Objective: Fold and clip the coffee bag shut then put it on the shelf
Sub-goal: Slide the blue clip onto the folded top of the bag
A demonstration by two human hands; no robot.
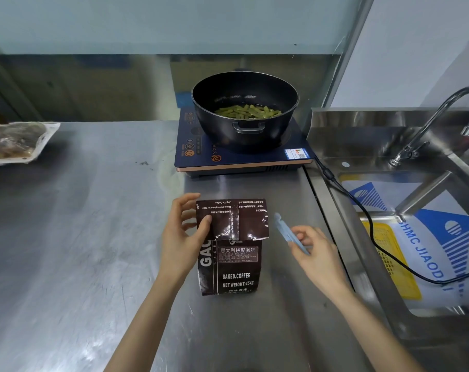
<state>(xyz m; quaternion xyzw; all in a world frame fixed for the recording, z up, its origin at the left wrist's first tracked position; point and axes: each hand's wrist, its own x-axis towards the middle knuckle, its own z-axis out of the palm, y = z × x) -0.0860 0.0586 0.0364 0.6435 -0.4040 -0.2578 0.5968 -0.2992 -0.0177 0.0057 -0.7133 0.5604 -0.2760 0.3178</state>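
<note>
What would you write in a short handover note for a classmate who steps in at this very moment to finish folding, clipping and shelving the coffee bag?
Left hand: pinching the folded-over top flap of the coffee bag at its left edge, thumb on the front.
Right hand: holding the pale blue clip just right of the flap, not yet on the bag.
Bag: on the steel counter, in front of the induction cooker with its black pot.
Done: top folded down.
Left: slide the clip over the fold, check it holds, carry the bag to the shelf, which is not in view.
</note>
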